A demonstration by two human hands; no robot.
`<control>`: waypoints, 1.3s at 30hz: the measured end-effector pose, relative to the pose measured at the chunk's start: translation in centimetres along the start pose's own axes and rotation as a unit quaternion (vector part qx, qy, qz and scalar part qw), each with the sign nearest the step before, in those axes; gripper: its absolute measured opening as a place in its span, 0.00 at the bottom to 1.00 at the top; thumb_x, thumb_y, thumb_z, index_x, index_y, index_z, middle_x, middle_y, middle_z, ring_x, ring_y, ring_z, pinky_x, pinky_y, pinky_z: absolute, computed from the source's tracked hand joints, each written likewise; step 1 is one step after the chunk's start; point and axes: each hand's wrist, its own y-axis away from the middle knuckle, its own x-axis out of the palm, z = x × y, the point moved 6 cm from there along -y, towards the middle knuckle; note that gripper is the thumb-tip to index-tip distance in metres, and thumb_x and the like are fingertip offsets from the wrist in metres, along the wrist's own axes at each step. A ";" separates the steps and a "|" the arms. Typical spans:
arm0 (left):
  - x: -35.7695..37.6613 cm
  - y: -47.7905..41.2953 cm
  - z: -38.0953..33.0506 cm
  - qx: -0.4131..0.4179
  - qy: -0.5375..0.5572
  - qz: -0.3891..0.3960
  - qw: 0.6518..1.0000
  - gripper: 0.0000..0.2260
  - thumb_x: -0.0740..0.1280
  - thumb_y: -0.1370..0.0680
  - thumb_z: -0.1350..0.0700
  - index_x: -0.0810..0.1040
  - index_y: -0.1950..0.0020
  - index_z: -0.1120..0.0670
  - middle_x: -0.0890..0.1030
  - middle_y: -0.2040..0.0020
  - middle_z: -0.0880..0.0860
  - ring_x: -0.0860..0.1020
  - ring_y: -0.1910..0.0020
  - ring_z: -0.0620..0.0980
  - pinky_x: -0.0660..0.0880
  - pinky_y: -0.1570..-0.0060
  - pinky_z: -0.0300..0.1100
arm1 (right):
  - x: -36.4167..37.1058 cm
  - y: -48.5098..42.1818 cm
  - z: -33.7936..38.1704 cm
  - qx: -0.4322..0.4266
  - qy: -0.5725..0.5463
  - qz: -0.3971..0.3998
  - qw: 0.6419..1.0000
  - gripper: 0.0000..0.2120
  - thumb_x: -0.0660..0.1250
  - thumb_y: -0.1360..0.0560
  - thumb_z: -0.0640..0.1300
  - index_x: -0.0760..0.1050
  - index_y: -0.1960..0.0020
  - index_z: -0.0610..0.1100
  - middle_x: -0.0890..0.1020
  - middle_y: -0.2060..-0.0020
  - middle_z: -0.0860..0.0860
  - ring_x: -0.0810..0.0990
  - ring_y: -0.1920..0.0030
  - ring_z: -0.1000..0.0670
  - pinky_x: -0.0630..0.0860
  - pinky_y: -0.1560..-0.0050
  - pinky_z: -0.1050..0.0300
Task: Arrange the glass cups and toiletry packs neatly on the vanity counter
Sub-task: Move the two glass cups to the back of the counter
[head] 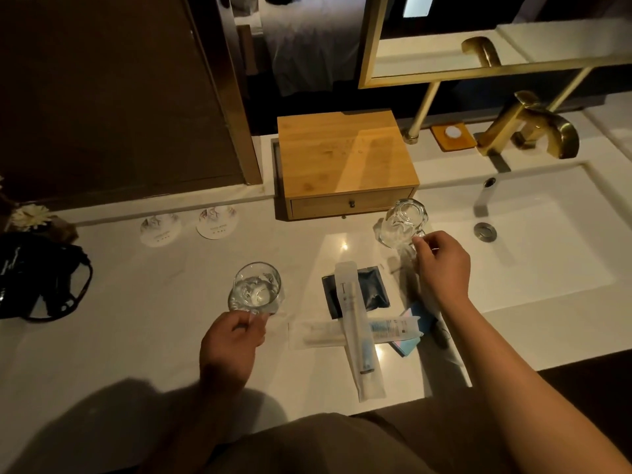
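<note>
My left hand [232, 340] grips the near rim of a clear glass cup [254, 289] in the middle of the white vanity counter [154, 302]. Over to the right, beside the sink, a second glass cup [403, 222] is tilted, and my right hand [441, 265] pinches its lower edge. Between my hands lie the toiletry packs: a long white toothbrush pack [357, 330] crossed over another clear-wrapped pack [390, 328], a dark blue sachet [371, 290] under them, and a light blue packet [412, 333] at the right.
A wooden drawer box [345, 162] stands at the back. Two round paper coasters [160, 229] [216, 222] lie back left. A black bag [37, 275] sits at the left edge. To the right are the sink basin [533, 241], gold faucet [533, 126] and soap dish [453, 135].
</note>
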 end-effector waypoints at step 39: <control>-7.1 -2.5 0.4 0.007 0.007 -0.059 0.998 0.10 0.77 0.27 0.50 0.82 0.64 0.53 0.85 0.67 0.51 0.85 0.63 0.53 0.81 0.47 0.63 | 13.9 16.3 8.9 0.503 -0.556 0.353 0.560 0.06 0.63 0.24 0.32 0.76 0.48 0.33 0.77 0.58 0.41 0.82 0.62 0.47 0.82 0.72 0.57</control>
